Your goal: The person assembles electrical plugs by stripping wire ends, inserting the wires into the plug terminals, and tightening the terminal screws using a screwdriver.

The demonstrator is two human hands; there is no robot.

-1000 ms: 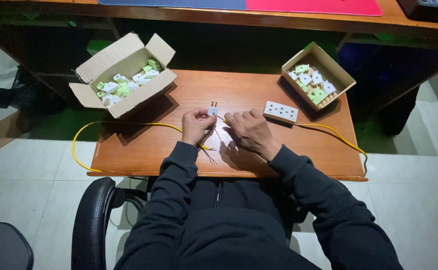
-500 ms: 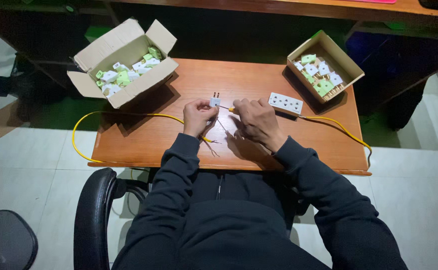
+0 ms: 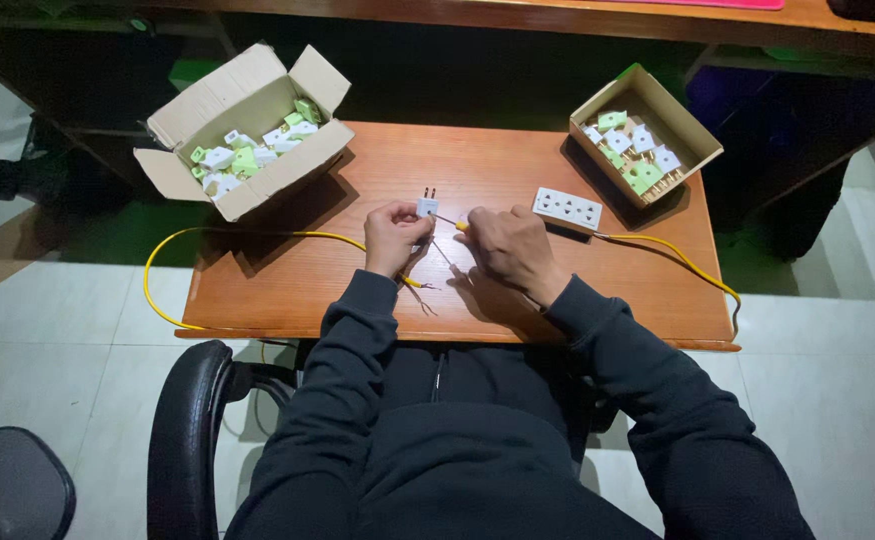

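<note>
Plug sits pinched in your left hand, prongs up; your right hand, just beside it, grips a screwdriver whose tip touches the plug.

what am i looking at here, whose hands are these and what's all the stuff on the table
This one picture comes from a camera worn on a person's head, looking down at their own two bare hands over a small wooden table. The left hand holds a small white two-pin plug. The right hand holds a thin tool with a yellow handle pointed at the plug. A yellow cable runs off to the left. Nearby lie a white socket strip and two open cardboard boxes of white and green plug parts, one at left, one at right.
</note>
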